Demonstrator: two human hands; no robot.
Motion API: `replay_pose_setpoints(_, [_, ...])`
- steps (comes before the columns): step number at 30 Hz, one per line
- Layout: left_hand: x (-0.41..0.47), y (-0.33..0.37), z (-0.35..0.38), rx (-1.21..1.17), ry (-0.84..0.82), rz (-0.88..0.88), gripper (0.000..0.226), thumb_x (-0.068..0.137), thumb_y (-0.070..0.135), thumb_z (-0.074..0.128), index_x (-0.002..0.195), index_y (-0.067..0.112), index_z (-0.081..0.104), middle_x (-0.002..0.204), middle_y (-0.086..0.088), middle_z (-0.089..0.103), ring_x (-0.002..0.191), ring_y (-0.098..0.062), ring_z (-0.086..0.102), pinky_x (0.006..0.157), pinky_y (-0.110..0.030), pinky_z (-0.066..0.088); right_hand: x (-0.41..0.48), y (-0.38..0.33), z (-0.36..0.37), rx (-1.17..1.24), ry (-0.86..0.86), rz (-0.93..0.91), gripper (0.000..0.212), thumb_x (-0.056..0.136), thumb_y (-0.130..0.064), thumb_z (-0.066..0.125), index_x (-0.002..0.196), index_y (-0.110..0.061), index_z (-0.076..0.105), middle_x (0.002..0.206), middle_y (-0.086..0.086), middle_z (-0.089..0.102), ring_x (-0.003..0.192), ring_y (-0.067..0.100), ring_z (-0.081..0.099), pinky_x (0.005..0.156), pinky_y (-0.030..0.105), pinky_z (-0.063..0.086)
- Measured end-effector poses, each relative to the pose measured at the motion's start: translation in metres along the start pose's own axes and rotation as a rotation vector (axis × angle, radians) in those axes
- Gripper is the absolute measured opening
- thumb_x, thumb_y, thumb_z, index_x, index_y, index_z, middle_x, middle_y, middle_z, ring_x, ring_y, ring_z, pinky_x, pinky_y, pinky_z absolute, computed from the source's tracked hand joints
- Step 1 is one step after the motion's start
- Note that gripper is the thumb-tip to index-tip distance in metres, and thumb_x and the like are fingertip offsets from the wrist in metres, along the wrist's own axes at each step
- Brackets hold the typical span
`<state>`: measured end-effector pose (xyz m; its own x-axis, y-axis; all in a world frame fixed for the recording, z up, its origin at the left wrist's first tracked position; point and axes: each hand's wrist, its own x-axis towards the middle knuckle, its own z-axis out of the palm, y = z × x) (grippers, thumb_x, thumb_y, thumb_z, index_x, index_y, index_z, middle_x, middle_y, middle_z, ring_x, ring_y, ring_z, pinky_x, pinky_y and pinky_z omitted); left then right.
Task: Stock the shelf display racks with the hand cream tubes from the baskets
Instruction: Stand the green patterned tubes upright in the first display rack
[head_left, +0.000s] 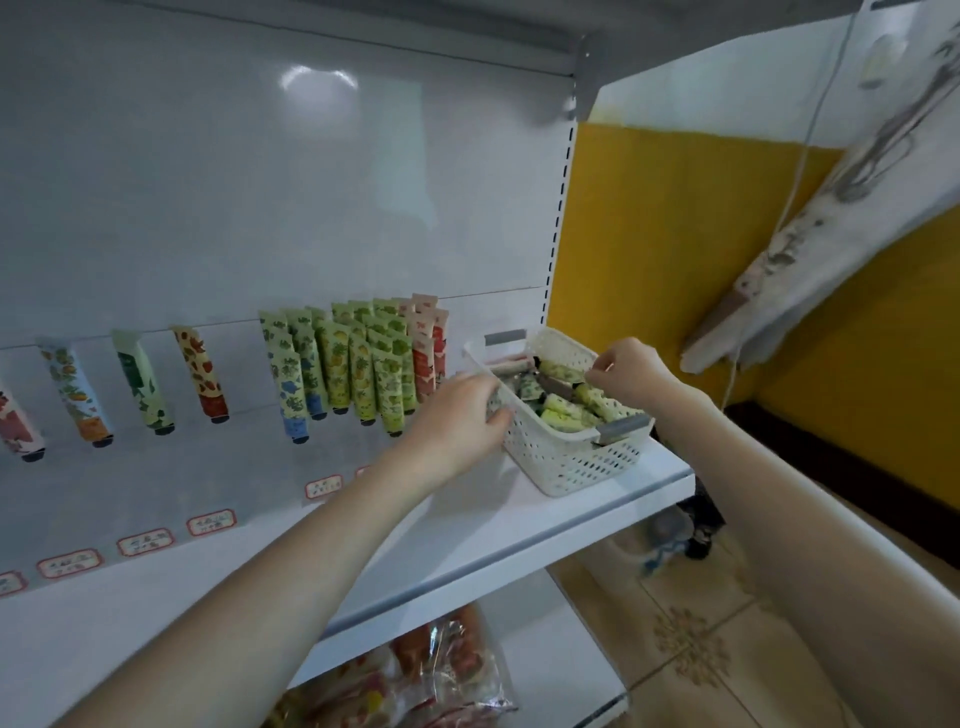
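A white perforated basket (566, 462) stands on the right end of the white shelf (467, 540), holding several green and pink hand cream tubes (563, 410). My left hand (462, 421) grips the basket's near-left rim, fingers curled over the edge. Over the basket's far right side, my right hand (631, 374) pinches the end of a green tube lying inside. Behind the shelf, a clear display rack (358, 358) holds rows of upright tubes in blue, green and red patterns. Further left, single tubes (143, 382) stand in separate slots.
Red-framed price labels (210, 522) line the shelf in front of the rack. Below it, a lower shelf carries bagged goods (415, 675). A yellow wall (675, 249) and a tiled floor (691, 649) lie to the right, with a white cord hanging down.
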<state>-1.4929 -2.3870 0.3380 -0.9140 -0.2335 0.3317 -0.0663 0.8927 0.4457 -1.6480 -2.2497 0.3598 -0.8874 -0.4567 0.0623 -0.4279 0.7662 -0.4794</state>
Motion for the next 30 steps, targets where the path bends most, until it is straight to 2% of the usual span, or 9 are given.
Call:
replay_pose_setpoints(2, [0.023, 0.008, 0.007, 0.039, -0.039, 0.054, 0.041, 0.095, 0.025, 0.048, 0.135, 0.015, 0.048, 0.136, -0.002, 0.051, 0.113, -0.023, 0.053, 0.09, -0.031, 0.041, 0.004, 0.008, -0.001, -0.086, -0.084, 0.018, 0.035, 0.091, -0.016, 0.058, 0.108, 0.014, 0.059, 0.094, 0.03, 0.064, 0.07, 0.022, 0.043, 0.05, 0.026, 0.028])
replay_pose_setpoints(5, [0.061, 0.009, 0.027, 0.127, -0.159, 0.029, 0.045, 0.09, 0.025, 0.054, 0.133, 0.015, 0.048, 0.131, -0.008, 0.053, 0.108, -0.026, 0.055, 0.086, -0.034, 0.046, 0.011, 0.015, -0.001, -0.223, -0.173, 0.018, 0.025, 0.089, -0.017, 0.059, 0.098, 0.006, 0.061, 0.095, 0.023, 0.064, 0.07, 0.021, 0.045, 0.055, 0.027, 0.033])
replay_pose_setpoints(6, [0.072, 0.01, 0.035, 0.165, -0.207, 0.03, 0.044, 0.086, 0.025, 0.058, 0.128, 0.014, 0.051, 0.126, -0.009, 0.055, 0.105, -0.025, 0.056, 0.086, -0.036, 0.048, 0.014, 0.017, -0.001, -0.266, -0.189, 0.016, 0.017, 0.089, -0.015, 0.058, 0.085, 0.001, 0.059, 0.084, 0.019, 0.062, 0.065, 0.019, 0.043, 0.054, 0.025, 0.033])
replay_pose_setpoints(8, [0.09, 0.013, 0.049, 0.226, -0.309, 0.041, 0.04, 0.08, 0.023, 0.064, 0.117, 0.012, 0.056, 0.115, -0.008, 0.058, 0.097, -0.023, 0.058, 0.083, -0.04, 0.052, 0.021, 0.023, 0.002, -0.337, -0.224, 0.025, 0.032, 0.089, -0.012, 0.056, 0.061, -0.011, 0.042, 0.062, 0.008, 0.043, 0.053, 0.016, 0.034, 0.048, 0.022, 0.028])
replay_pose_setpoints(11, [0.109, 0.021, 0.067, 0.339, -0.479, 0.095, 0.037, 0.081, 0.016, 0.064, 0.117, 0.012, 0.056, 0.111, -0.006, 0.06, 0.093, -0.021, 0.059, 0.081, -0.035, 0.053, 0.029, 0.03, 0.008, -0.426, -0.261, 0.01, 0.043, 0.089, -0.009, 0.053, 0.053, -0.014, 0.031, 0.054, 0.004, 0.031, 0.048, 0.015, 0.026, 0.045, 0.023, 0.022])
replay_pose_setpoints(18, [0.13, 0.03, 0.088, 0.463, -0.684, 0.158, 0.044, 0.081, 0.023, 0.062, 0.123, 0.013, 0.052, 0.117, -0.007, 0.059, 0.103, -0.025, 0.057, 0.089, -0.036, 0.05, 0.047, 0.039, 0.022, -0.483, -0.286, -0.016, 0.033, 0.087, -0.008, 0.054, 0.059, -0.012, 0.038, 0.06, 0.003, 0.042, 0.052, 0.013, 0.038, 0.044, 0.021, 0.03])
replay_pose_setpoints(23, [0.137, 0.033, 0.083, 0.447, -0.753, 0.138, 0.044, 0.08, 0.025, 0.067, 0.119, 0.017, 0.049, 0.096, 0.0, 0.05, 0.09, -0.021, 0.052, 0.076, -0.031, 0.048, 0.053, 0.041, 0.026, -0.544, -0.216, -0.014, 0.031, 0.084, -0.01, 0.061, 0.061, -0.011, 0.04, 0.065, 0.004, 0.047, 0.059, 0.018, 0.048, 0.044, 0.024, 0.033])
replay_pose_setpoints(28, [0.137, 0.034, 0.087, 0.42, -0.761, 0.101, 0.037, 0.08, 0.028, 0.066, 0.111, 0.017, 0.05, 0.103, -0.004, 0.054, 0.092, -0.021, 0.054, 0.076, -0.03, 0.047, 0.053, 0.04, 0.028, -0.534, -0.178, -0.033, 0.009, 0.088, -0.004, 0.052, 0.081, -0.008, 0.048, 0.082, 0.008, 0.052, 0.079, 0.027, 0.055, 0.061, 0.029, 0.044])
replay_pose_setpoints(30, [0.134, 0.033, 0.09, 0.448, -0.733, 0.114, 0.033, 0.083, 0.024, 0.061, 0.113, 0.013, 0.052, 0.103, -0.005, 0.056, 0.089, -0.021, 0.053, 0.07, -0.029, 0.044, 0.054, 0.041, 0.027, -0.515, -0.182, -0.031, 0.005, 0.086, -0.002, 0.052, 0.082, -0.005, 0.053, 0.078, 0.008, 0.056, 0.075, 0.026, 0.06, 0.055, 0.028, 0.046])
